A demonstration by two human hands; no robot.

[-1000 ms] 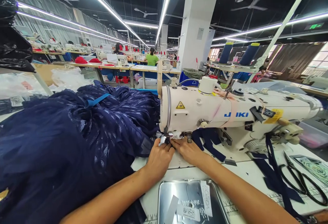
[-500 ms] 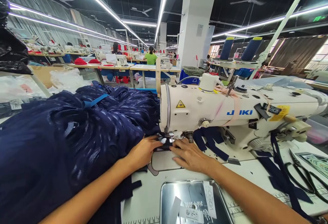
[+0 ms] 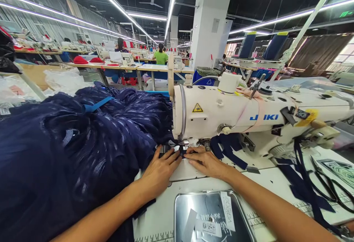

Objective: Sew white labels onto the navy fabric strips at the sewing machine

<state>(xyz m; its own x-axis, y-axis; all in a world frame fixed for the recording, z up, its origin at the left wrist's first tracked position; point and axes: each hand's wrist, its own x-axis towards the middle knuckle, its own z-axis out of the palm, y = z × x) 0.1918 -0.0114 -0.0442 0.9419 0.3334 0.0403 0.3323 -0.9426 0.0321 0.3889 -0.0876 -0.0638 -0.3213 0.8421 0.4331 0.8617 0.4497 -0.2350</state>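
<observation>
Dark navy cloth [image 3: 181, 149], only a scrap of it visible, lies beneath the needle end of a white JUKI sewing machine [image 3: 215, 111] on a busy factory floor, in the view from the camera on my head. It sits straight ahead, in the narrow gap between my two sets of fingertips, which come in from either side. My left hand [image 3: 160, 168] rests palm down, fingers extended and slightly spread, not closed around anything. My right hand [image 3: 207, 162] reaches in from the opposite side with bent fingers at the cloth's edge; whether they pinch it, I cannot tell. Neither hand is plainly nearer. My fingers and the machine hide too much to show which way the cloth's long axis runs.

A large heap of navy garments [image 3: 110, 149] spreads beside my left hand, a blue strip [image 3: 98, 104] across its top. Beyond my right hand, navy fabric strips [image 3: 231, 153] lie beside the machine's base. Nearer me is a shiny metal tray [image 3: 240, 216] with paper labels; black-handled scissors [image 3: 328, 186] lie well off to my right.
</observation>
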